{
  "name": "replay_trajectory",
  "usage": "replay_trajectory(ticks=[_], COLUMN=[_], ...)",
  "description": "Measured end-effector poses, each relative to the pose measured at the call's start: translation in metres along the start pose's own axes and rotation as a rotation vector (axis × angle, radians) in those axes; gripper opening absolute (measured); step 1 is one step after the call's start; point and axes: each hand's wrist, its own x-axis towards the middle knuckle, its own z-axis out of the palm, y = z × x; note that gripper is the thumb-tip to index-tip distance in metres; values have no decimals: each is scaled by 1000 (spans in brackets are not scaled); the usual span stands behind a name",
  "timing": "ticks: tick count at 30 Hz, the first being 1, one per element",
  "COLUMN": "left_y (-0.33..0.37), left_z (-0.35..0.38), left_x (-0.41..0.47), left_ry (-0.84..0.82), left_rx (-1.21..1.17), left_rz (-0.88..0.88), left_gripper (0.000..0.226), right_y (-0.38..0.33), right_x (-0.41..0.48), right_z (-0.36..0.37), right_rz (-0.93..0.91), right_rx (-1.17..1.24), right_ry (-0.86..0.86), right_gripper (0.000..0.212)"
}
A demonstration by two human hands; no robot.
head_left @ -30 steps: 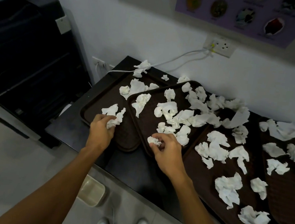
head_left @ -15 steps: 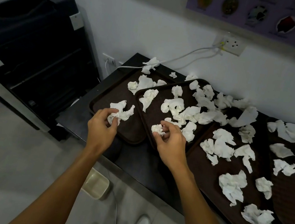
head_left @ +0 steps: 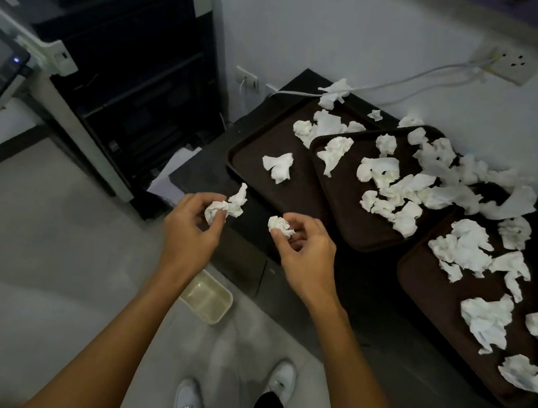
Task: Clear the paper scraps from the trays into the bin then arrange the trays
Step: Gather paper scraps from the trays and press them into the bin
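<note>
Fingertips of the left hand (head_left: pixel 188 227) pinch a crumpled white paper scrap (head_left: pixel 227 206), which sticks up and to the right above the knuckles, while the fingers of the right hand (head_left: pixel 305 254) curl around a smaller balled white paper scrap (head_left: pixel 279 225) gripped between thumb and forefinger. Both hands hang in the air in front of the near left corner of the black counter (head_left: pixel 202 173), off its edge and close to each other without touching. Below them, on the grey floor (head_left: pixel 26 273), stands a small cream rectangular plastic bin (head_left: pixel 207 297), partly hidden behind the left forearm. On the counter lies a row of dark brown rectangular trays. The leftmost tray (head_left: pixel 252 167) carries one loose scrap near its middle and a few more at its far end. The second tray (head_left: pixel 340 200) overlaps the first one's right edge and is heaped with white scraps toward its far right side. The third tray (head_left: pixel 427 295), farther right and nearer the camera, also holds many scraps. A black office printer (head_left: pixel 108 60) stands to the left of the counter, against the white wall (head_left: pixel 321 21). White cables (head_left: pixel 416 81) run from a white wall socket (head_left: pixel 508 63) down to the counter's far corner. White shoes (head_left: pixel 282 378) show at the bottom of the view.
</note>
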Motion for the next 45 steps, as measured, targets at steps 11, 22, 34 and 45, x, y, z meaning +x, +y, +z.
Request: replay_trajectory(ticks=[11, 22, 34, 45], left_y=[-98, -220, -402, -529], left_z=[-82, -37, 49, 109], left_x=[-48, -66, -101, -134], left_ry=[-50, -88, -103, -122], left_rx=[6, 75, 174, 190], left_rz=[-182, -392, -632, -731], left_gripper=[20, 22, 26, 13], right_y=[12, 117, 314, 479], right_x=[-60, -34, -3, -4], right_z=[123, 203, 311, 396], right_rz=[89, 139, 277, 250], right_rx=[-26, -151, -297, -475], right_ry=[-113, -302, -466, -553], right_gripper=[30, 29, 22, 19])
